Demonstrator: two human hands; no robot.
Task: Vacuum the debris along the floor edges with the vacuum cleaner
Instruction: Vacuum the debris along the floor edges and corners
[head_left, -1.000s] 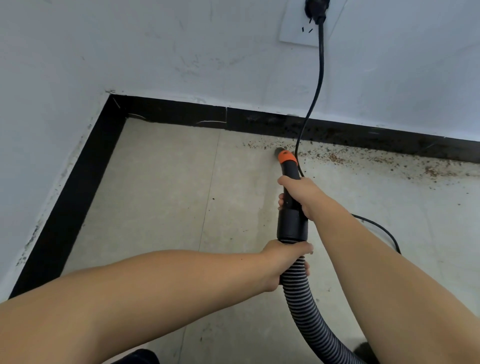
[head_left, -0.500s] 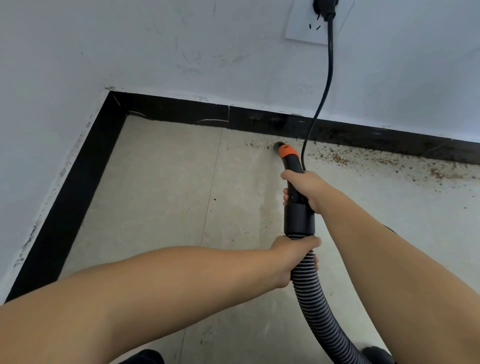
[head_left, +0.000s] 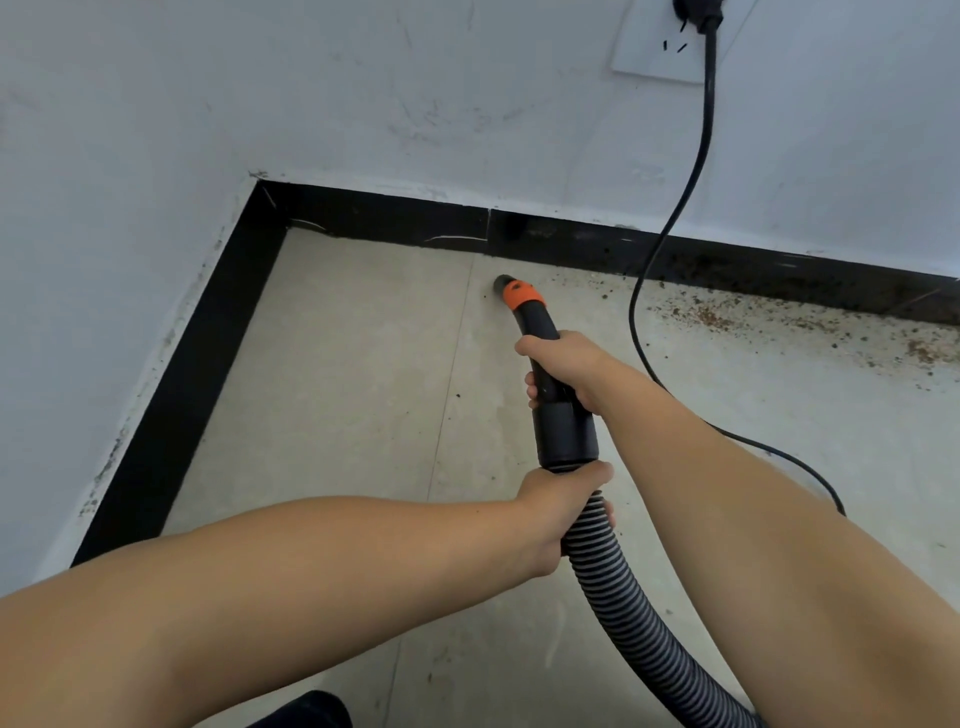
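The vacuum's black nozzle tube (head_left: 563, 426) ends in an orange collar (head_left: 521, 294) whose tip touches the tiled floor just short of the black skirting. My right hand (head_left: 563, 364) grips the tube behind the collar. My left hand (head_left: 563, 501) grips the ribbed grey-black hose (head_left: 639, 639) where it joins the tube. Brown debris (head_left: 711, 314) lies scattered along the floor edge to the right of the nozzle.
A black power cord (head_left: 675, 208) hangs from a white wall socket (head_left: 670, 47) and runs across the floor under my right arm. Black skirting (head_left: 395, 221) lines both walls and meets in a corner at the upper left.
The nozzle tip has slid left along the skirting, away from the cord. The specks that lay around the tip are gone from that stretch of floor. Both hands keep their grip.
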